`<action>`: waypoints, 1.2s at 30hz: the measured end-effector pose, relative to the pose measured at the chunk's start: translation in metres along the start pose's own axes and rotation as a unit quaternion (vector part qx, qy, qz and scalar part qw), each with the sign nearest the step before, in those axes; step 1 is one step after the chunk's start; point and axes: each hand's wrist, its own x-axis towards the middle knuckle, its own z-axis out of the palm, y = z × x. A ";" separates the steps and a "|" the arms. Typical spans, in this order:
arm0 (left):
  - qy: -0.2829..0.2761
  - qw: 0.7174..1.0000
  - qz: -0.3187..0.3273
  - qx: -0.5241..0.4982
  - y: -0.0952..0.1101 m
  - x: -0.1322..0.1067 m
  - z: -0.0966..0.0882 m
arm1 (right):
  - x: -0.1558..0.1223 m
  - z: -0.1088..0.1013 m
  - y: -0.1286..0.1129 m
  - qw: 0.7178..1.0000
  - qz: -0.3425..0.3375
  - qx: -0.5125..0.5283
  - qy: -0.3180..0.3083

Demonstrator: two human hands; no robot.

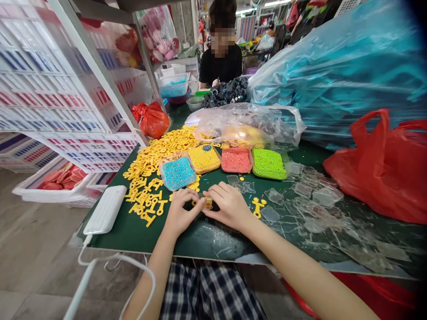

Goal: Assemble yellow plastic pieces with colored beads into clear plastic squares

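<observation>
Both hands meet low over the green tabletop (140, 240). Between their fingertips is a small clear piece with a yellow part (208, 203); its full shape is partly covered by fingers. My left hand (183, 209) pinches it from the left and my right hand (228, 204) from the right. Just beyond them stand square clear tubs of tiny beads: blue (179, 173), yellow (203, 159), red (236, 160) and green (268, 163). A heap of small yellow plastic parts (150, 164) spreads on the left. Several more yellow parts (257, 206) lie right of my right hand.
Clear flat plastic pieces (313, 195) are scattered on the right, below a red bag (383, 173) and a big bag of blue material (336, 80). A white power bank (106, 210) with a cable sits at the left edge. Another person (220, 66) sits opposite, behind black parts (227, 92).
</observation>
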 end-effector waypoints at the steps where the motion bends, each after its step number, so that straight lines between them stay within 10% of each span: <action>1: 0.007 1.000 -0.003 0.005 -0.001 0.000 0.000 | 0.000 0.000 0.001 1.000 0.006 0.002 -0.001; 8: 0.049 0.998 -0.028 0.006 -0.006 0.000 -0.004 | -0.001 -0.006 0.003 1.000 0.027 -0.014 0.002; 24: -0.096 0.985 -0.011 -0.143 0.005 -0.002 -0.004 | -0.002 -0.006 -0.008 1.000 -0.026 -0.017 0.003; 36: 0.073 0.983 -0.047 -0.163 -0.009 0.000 -0.009 | 0.001 -0.011 0.002 0.996 0.068 0.037 0.035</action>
